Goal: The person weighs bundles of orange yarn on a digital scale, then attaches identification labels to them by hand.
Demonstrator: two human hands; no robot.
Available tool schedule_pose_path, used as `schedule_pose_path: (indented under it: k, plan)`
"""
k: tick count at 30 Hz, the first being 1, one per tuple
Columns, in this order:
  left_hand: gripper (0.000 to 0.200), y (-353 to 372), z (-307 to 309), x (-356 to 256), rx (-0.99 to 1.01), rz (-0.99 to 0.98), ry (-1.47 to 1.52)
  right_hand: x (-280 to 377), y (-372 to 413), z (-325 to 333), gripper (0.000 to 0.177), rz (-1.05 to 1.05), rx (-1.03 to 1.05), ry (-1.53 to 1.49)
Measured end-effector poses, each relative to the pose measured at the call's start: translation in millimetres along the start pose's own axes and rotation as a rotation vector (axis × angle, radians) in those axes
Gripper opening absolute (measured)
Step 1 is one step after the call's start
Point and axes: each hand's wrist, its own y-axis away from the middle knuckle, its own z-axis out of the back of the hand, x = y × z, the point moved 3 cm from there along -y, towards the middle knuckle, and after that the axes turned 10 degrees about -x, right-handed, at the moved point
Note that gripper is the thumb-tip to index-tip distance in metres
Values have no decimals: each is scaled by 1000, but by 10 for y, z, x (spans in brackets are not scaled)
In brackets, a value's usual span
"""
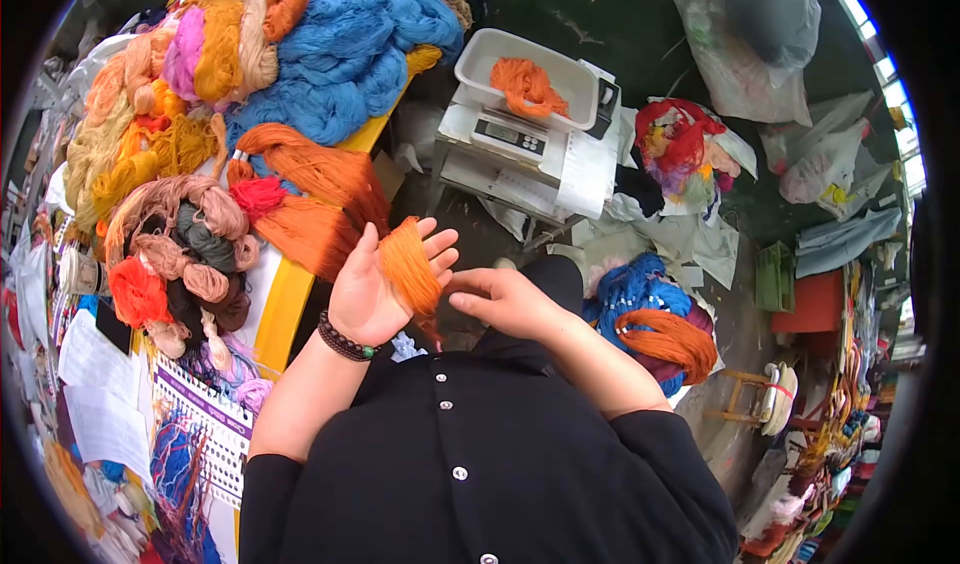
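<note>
Orange yarn skein draped across the upturned palm of the left hand, fingers spread, nothing clasped. Right hand just beside it, fingers curled toward the skein's hanging tail; hold on the strands impossible to tell. Beyond the left hand, heaped skeins on a yellow table; beyond the right, a scale with a tray.

A dark green floor lies under plastic bags and loose sheets. A yellow-edged bench runs along the left, heaped with yarn skeins. Daylight enters through windows far right, above a green crate and a wooden stool.
</note>
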Motion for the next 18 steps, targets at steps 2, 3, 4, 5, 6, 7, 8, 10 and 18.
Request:
schedule_pose_path:
  k: [2,3,4,5,6,7,8,10,18]
  plan:
    - [61,58,-19,4,-14,-28,-27,115,-25,6,35,-69,-20,-25]
    - [56,83,-1,14,-44,-64,-84,143,-40,-6,34,-102,-3,-52]
    - [49,103,45,22,-15,-117,-138,71,-75,-46,38,-36,4,-65]
    - [43,130,68,28,-88,-215,-216,118,-90,-116,42,-46,3,-242]
    - [37,153,72,28,-111,-325,-336,161,-103,-186,46,-64,9,-418]
    - [34,191,63,32,-172,-362,-375,101,-132,-215,54,-80,30,-315]
    - [32,221,75,42,-173,-407,-379,98,-147,-262,54,-96,34,-395]
    - [33,276,46,22,-201,-460,-466,183,-185,-329,59,-153,67,-584]
    - [48,627,4,-62,-138,-579,-932,-47,-341,-782,46,-227,266,-1013]
